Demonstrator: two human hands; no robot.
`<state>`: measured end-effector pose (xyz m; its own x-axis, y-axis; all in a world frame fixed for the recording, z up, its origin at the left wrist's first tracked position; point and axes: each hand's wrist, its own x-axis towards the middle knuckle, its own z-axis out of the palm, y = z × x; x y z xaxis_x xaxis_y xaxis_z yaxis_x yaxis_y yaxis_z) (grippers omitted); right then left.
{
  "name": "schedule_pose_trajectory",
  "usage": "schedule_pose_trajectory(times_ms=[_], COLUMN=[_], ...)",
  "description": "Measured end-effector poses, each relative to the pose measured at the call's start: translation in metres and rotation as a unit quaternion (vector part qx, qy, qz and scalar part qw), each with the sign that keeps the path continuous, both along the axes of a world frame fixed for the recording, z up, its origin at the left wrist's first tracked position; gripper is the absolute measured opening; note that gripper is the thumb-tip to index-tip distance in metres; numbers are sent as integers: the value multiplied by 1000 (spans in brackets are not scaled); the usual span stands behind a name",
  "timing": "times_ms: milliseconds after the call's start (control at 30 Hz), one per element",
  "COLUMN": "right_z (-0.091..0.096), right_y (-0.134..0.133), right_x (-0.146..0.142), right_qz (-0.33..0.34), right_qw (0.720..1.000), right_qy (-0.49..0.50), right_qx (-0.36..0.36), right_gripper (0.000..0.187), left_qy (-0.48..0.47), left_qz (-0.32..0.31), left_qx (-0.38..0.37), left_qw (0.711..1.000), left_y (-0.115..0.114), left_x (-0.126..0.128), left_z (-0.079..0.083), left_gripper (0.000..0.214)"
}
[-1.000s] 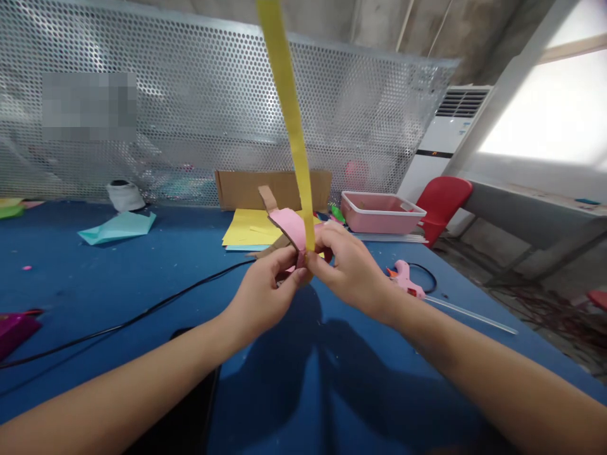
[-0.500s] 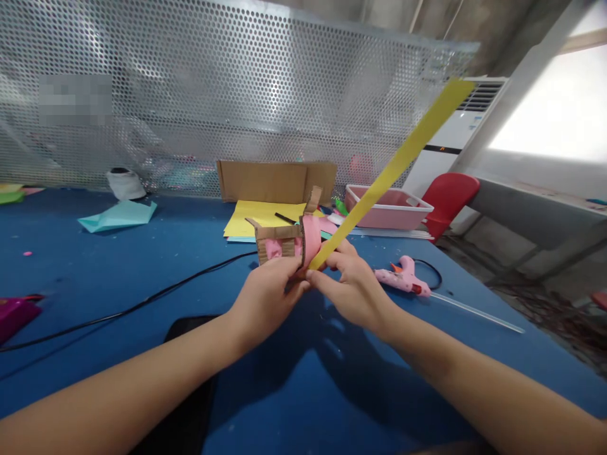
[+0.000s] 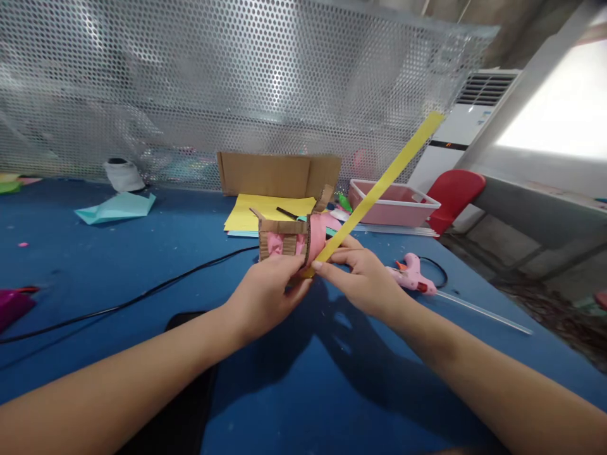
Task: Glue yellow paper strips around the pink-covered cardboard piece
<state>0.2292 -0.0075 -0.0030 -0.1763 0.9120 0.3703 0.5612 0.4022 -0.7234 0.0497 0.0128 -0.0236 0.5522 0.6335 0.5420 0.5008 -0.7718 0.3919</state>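
Note:
My left hand [image 3: 268, 291] is closed on a small cardboard model [image 3: 284, 229] with pink paper pieces and a curved pink side, held above the table. My right hand [image 3: 363, 278] pinches a long yellow paper strip [image 3: 384, 183] near its lower end, against the underside of the model's pink part. The strip slants up to the right, its far end free in the air. Its lower tip lies by the left fingers, which partly hide the model's bottom. A pink glue gun [image 3: 413, 276] with a clear glue stick lies on the table beyond my right hand.
Behind the model are yellow paper sheets [image 3: 246, 213], a cardboard panel [image 3: 265, 175] and a pink basket [image 3: 398, 213]. A black cable [image 3: 142, 305] crosses the blue table on the left. Folded teal paper [image 3: 116, 208] lies farther back, and a black flat object [image 3: 184, 404] sits under my left forearm.
The yellow strip has tilted lower and turned, now looking narrower, with its lower tip farther under the model. Both hands keep their grip. The whole view has shifted slightly.

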Motion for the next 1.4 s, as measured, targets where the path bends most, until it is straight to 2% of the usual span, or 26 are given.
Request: schedule_pose_trajectory(times_ms=[133, 433, 567, 733, 933, 1033, 1200, 1400], right_z=[1, 2, 3, 5, 4, 1, -2, 2], right_y=[-1, -1, 2, 5, 5, 6, 5, 3], right_x=[-1, -1, 3, 7, 5, 3, 2, 3], right_qz=[-6, 9, 8, 1, -14, -10, -32, -35], right_qw=[1000, 1000, 999, 995, 991, 986, 987, 988], right_qy=[-22, 8, 42, 76, 89, 119, 110, 103], right_qx=[1, -6, -32, -65, -96, -118, -109, -108], right_gripper=[20, 20, 19, 28, 31, 29, 26, 28], left_qy=[-12, -29, -32, -44, -44, -34, -35, -35], left_qz=[-4, -1, -9, -17, -44, -32, -14, -5], left_qx=[3, -21, -37, -50, -12, 6, 50, 49], left_qw=[1000, 999, 999, 998, 998, 999, 998, 998], left_y=[-3, -5, -4, -3, -2, -2, -2, 0], left_x=[0, 2, -1, -1, 0, -1, 2, 2], left_z=[-1, 1, -1, -4, -4, -6, -8, -7], left_gripper=[18, 23, 21, 21, 15, 14, 15, 20])
